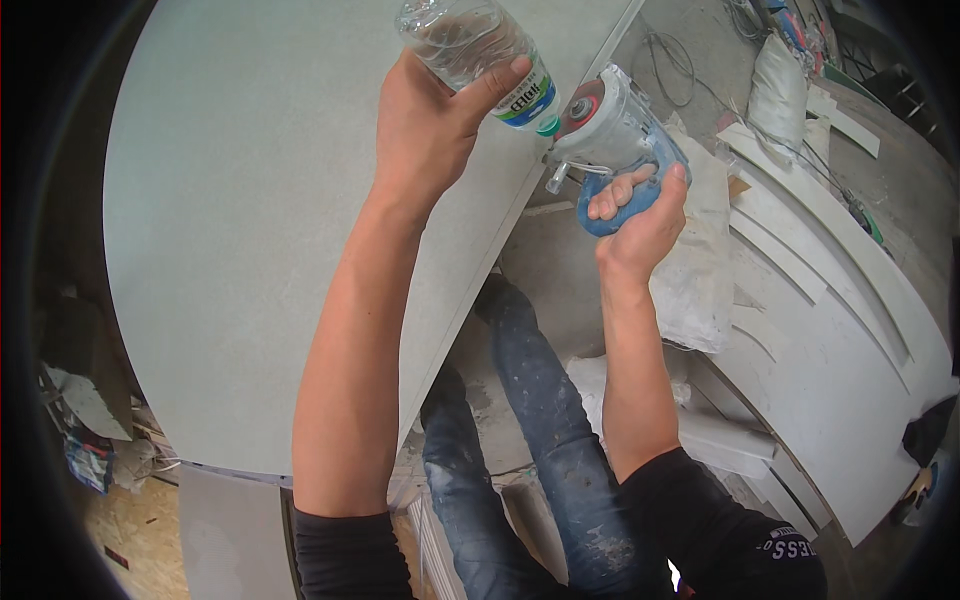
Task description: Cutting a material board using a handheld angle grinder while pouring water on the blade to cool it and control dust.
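My left hand [420, 140] grips a clear plastic bottle [465, 50] with a blue and green label, tilted so that its green neck end points down to the right, beside the tool's housing. My right hand [640, 220] is wrapped round the blue handle of a dusty handheld cutting power tool [615, 115] with a metal guard and a red round part. A small fitting with a thin tube sticks out below the housing. Both are held above the edge of a large pale board [230, 240], which lies to the left.
My legs [530, 380] are below. At the right are white panels and strips [820, 370], a white sack [775, 90], cables [670, 70] and assorted tools at the upper edge. Debris [90, 400] and a chipboard sheet [135, 550] are at the lower left.
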A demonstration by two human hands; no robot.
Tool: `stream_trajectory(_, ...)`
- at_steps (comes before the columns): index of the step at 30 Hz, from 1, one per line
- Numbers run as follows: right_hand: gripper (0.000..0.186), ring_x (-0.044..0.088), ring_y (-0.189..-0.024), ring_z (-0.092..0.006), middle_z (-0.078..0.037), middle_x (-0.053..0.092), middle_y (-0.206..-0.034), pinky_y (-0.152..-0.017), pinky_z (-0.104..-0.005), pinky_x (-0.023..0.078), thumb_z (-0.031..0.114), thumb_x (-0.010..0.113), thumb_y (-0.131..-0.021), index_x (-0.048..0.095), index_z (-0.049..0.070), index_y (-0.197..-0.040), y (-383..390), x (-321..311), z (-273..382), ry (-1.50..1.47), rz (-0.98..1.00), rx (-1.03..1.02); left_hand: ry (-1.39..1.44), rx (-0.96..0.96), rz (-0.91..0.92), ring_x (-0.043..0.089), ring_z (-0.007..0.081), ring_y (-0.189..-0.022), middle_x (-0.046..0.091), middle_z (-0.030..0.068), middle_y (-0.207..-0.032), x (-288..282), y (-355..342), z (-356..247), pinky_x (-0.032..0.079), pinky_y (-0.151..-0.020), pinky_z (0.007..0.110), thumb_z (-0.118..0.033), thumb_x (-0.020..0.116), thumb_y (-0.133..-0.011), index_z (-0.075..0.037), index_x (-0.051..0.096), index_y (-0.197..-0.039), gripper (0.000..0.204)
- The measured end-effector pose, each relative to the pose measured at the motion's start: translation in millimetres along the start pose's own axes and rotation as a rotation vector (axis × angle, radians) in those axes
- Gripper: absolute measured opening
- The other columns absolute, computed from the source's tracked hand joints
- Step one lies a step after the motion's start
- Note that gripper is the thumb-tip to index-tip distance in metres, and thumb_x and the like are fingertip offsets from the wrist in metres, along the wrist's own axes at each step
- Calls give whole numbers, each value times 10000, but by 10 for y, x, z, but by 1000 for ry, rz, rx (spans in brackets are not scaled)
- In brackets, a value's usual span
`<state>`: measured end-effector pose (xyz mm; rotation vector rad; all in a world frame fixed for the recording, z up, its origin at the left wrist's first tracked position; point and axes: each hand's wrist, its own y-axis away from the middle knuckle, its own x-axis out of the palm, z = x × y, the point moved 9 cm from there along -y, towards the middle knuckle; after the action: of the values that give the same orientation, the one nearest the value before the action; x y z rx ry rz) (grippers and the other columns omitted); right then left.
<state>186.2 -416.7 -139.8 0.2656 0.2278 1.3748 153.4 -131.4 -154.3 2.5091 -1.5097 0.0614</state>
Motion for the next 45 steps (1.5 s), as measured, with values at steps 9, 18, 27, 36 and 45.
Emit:
stream_trajectory(9, 450, 486, -535, -191, -62, 510, -680, -509, -372, 456, 491, 459, -1133, 531, 80, -966, 44, 19, -4, 15, 1, -15, 2, 64, -57, 769, 217, -1008, 824, 121, -1069, -71, 37, -20, 579, -924, 371, -374, 874, -938, 3, 783, -1172, 453)
stream_trajectory(18, 471, 495, -509, -189, -74, 522, -658, -491, -363, 467, 466, 508, -1132, 551, 51, -915, 34, 23, -47, -46, -8, -14, -24, 88, -80, 768, 213, -1003, 825, 120, -1067, -101, 56, 45, 580, -922, 371, -353, 872, -944, 3, 784, -1164, 427)
stream_trajectory(27, 438, 482, -527, -192, -62, 511, -676, -500, -372, 458, 476, 466, -1132, 540, 78, -963, 52, 51, -30, 7, 3, -5, -16, 33, -35, 719, 187, -1090, 799, 109, -1146, -90, 59, 65, 541, -1010, 363, -320, 862, -984, 22, 754, -1244, 443)
stream_trajectory(36, 447, 480, -530, -192, -61, 510, -678, -503, -373, 455, 481, 458, -1136, 538, 77, -962, 84, 92, 5, 16, 12, -18, -11, 39, -10, 729, 194, -1103, 801, 112, -1161, -97, 12, -8, 548, -1013, 370, -326, 865, -979, 19, 765, -1231, 438)
stream_trajectory(45, 449, 493, -533, -193, -65, 515, -678, -505, -375, 459, 484, 461, -1134, 537, 78, -958, 143, 72, -16, 0, 21, -24, -47, 52, -31, 730, 190, -1085, 805, 107, -1147, -126, 97, -91, 548, -1002, 367, -334, 864, -978, 13, 771, -1221, 434)
